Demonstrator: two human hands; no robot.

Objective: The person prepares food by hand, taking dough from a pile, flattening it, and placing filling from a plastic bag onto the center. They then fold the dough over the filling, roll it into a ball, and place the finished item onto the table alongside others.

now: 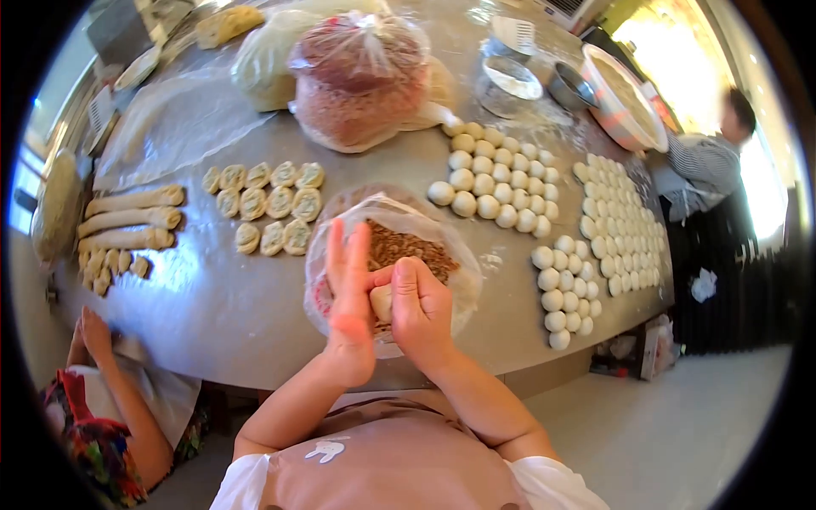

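My left hand [349, 310] is held upright with its fingers stretched out, slightly blurred, its palm side against a piece of dough. My right hand [422, 308] is closed round that dough piece [382, 303], thumb on top; most of it is hidden by the fingers. Both hands are over a clear plastic bag [463, 263] spread open on the table, with brown crumbly filling [410, 252] inside. To the right sit rows of round white dough balls [501, 174]. On the left are flattened dough pieces with green specks [279, 202].
Dough rolls [132, 218] and small cut pieces [106, 265] lie at the left of the metal table [229, 331]. Behind stand a large bag of pinkish filling [361, 85], metal bowls [571, 87] and a tub [620, 98]. One person [127, 408] sits at left, another [705, 161] is far right.
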